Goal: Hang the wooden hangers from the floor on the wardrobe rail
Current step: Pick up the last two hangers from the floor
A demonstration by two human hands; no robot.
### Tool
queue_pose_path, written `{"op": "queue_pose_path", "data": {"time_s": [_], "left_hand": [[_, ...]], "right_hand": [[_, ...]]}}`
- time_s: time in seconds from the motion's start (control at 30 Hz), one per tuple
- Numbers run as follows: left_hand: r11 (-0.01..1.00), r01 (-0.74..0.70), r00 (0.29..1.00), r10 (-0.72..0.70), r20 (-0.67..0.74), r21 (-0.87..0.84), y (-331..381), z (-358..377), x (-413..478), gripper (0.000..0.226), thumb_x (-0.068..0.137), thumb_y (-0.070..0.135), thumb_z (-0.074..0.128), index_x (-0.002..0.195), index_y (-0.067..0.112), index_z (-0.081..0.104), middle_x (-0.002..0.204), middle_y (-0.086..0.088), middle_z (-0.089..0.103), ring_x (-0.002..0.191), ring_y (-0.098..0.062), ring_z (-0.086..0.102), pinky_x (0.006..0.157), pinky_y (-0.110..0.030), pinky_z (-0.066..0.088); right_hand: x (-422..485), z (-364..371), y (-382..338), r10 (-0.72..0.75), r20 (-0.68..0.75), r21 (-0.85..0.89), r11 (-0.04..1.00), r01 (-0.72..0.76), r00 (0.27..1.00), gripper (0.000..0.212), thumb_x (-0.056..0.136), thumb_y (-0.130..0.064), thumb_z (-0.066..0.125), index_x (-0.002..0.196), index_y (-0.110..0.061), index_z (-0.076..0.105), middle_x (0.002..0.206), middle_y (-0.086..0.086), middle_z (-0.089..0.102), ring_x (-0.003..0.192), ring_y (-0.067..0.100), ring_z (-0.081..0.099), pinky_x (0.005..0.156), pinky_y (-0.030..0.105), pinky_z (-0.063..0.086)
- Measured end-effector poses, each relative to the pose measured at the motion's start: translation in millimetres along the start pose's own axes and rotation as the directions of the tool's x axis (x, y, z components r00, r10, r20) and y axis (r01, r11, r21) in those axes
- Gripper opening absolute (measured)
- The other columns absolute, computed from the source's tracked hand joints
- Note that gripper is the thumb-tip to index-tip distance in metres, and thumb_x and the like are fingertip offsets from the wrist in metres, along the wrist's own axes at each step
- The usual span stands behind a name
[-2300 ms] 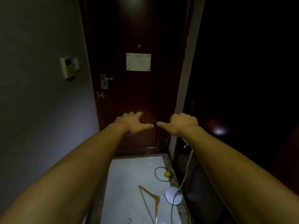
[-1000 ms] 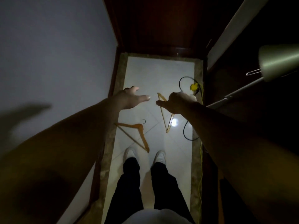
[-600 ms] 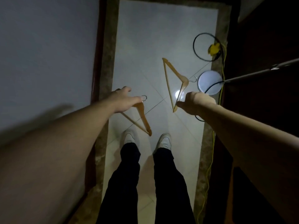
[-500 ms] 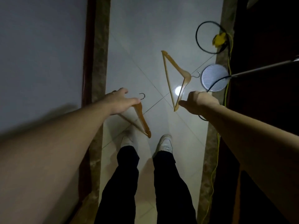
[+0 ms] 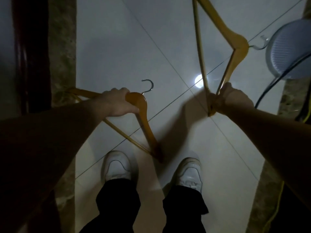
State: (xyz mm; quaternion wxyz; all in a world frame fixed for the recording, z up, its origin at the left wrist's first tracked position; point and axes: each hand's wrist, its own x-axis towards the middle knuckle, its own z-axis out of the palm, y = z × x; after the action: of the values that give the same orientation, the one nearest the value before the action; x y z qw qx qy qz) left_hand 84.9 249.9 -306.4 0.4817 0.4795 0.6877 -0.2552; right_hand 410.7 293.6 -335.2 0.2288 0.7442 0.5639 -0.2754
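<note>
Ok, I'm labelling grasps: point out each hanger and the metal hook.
left hanger (image 5: 144,121), head view, shoulder arm below the left hand
right hanger (image 5: 235,39), head view, wooden neck
metal hook (image 5: 149,86), head view, curved wire

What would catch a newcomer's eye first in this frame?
Two wooden hangers on the pale tiled floor: the left hand grips the left hanger by its neck near centre, and the right hand holds the right hanger by its near corner. White shoes stand just below, and a bright light spot glares between the hangers.
</note>
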Motion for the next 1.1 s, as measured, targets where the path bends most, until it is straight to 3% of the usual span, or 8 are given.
{"op": "queue_pose_path", "data": {"time_s": [0.2, 0.33, 0.47, 0.57, 0.73, 0.9, 1.03, 1.1], "left_hand": [[0.985, -0.011, 0.987, 0.039, -0.158, 0.173, -2, 28, 53, 0.09, 0.072, 0.045, 0.079, 0.147, 0.025, 0.033, 0.139, -0.015, 0.044, 0.124, -0.037, 0.046, 0.102, -0.054, 0.043], [0.976, -0.042, 0.971, 0.09, -0.22, 0.214, 3, 32, 64, 0.074, 0.073, 0.023, 0.076, 0.138, 0.026, 0.041, 0.13, -0.011, 0.05, 0.119, -0.034, 0.05, 0.099, -0.056, 0.046], [0.971, -0.07, 0.958, 0.129, -0.256, 0.23, 2, 39, 66, 0.061, 0.076, 0.011, 0.071, 0.131, 0.023, 0.046, 0.125, -0.013, 0.051, 0.115, -0.033, 0.05, 0.098, -0.053, 0.046], [0.966, -0.071, 0.962, 0.132, -0.238, 0.25, 4, 41, 66, 0.058, 0.077, 0.011, 0.073, 0.128, 0.02, 0.048, 0.124, -0.013, 0.052, 0.114, -0.033, 0.051, 0.098, -0.051, 0.046], [0.946, -0.061, 0.975, 0.125, -0.184, 0.319, 15, 35, 58, 0.053, 0.079, 0.02, 0.073, 0.126, 0.015, 0.05, 0.121, -0.014, 0.05, 0.111, -0.032, 0.052, 0.097, -0.051, 0.048], [0.965, -0.093, 0.972, 0.142, -0.189, 0.244, 26, 19, 21, 0.033, 0.08, 0.01, 0.065, 0.097, 0.015, 0.037, 0.077, 0.0, 0.045, 0.078, -0.023, 0.053, 0.074, -0.042, 0.05], [0.992, -0.089, 0.968, 0.108, -0.226, 0.089, 40, -1, -22, 0.031, 0.081, 0.012, 0.064, 0.095, 0.014, 0.036, 0.075, -0.003, 0.047, 0.072, -0.024, 0.052, 0.061, -0.035, 0.04], [0.995, -0.09, 0.963, 0.098, -0.252, 0.042, 46, -14, -48, 0.031, 0.079, 0.013, 0.064, 0.097, 0.014, 0.039, 0.077, -0.004, 0.05, 0.071, -0.023, 0.053, 0.059, -0.033, 0.039]], "right_hand": [[34, 43, -3, 0.121, -0.109, 0.172, 0.98, -0.101, 0.987, 0.05, 0.099, -0.048, 0.03, 0.129, -0.01, 0.041, 0.101, 0.018, 0.061, 0.082, 0.036, 0.062, 0.077, 0.046, 0.053], [40, 47, -3, 0.128, -0.193, 0.216, 0.973, -0.085, 0.973, 0.045, 0.097, -0.039, 0.05, 0.131, -0.013, 0.035, 0.115, 0.021, 0.05, 0.08, 0.039, 0.059, 0.061, 0.043, 0.051], [35, 51, 0, 0.145, -0.152, 0.252, 0.962, -0.103, 0.978, 0.052, 0.093, -0.026, 0.063, 0.132, -0.02, 0.029, 0.118, 0.022, 0.043, 0.083, 0.043, 0.062, 0.064, 0.054, 0.06], [33, 54, 1, 0.121, -0.155, 0.273, 0.959, -0.076, 0.98, 0.062, 0.09, -0.02, 0.067, 0.137, -0.024, 0.026, 0.114, 0.02, 0.046, 0.078, 0.041, 0.06, 0.055, 0.044, 0.055], [33, 46, 3, 0.292, 0.07, 0.421, 0.859, -0.293, 0.954, 0.055, 0.084, -0.038, 0.072, 0.122, -0.009, 0.044, 0.112, 0.017, 0.06, 0.089, 0.036, 0.066, 0.076, 0.046, 0.059], [-9, 31, -3, 0.202, 0.211, 0.532, 0.797, -0.285, 0.957, 0.021, 0.091, -0.027, 0.062, 0.096, -0.007, 0.058, 0.096, 0.015, 0.068, 0.086, 0.035, 0.07, 0.078, 0.049, 0.06], [-54, 13, -9, 0.116, 0.084, 0.473, 0.87, -0.142, 0.99, 0.019, 0.092, -0.013, 0.055, 0.078, -0.018, 0.044, 0.072, -0.004, 0.05, 0.066, 0.02, 0.053, 0.046, 0.017, 0.035], [-75, -4, -13, 0.077, 0.068, 0.493, 0.864, -0.1, 0.995, 0.022, 0.093, -0.011, 0.056, 0.078, -0.021, 0.044, 0.072, -0.006, 0.048, 0.06, 0.007, 0.047, 0.045, 0.014, 0.029]]}}
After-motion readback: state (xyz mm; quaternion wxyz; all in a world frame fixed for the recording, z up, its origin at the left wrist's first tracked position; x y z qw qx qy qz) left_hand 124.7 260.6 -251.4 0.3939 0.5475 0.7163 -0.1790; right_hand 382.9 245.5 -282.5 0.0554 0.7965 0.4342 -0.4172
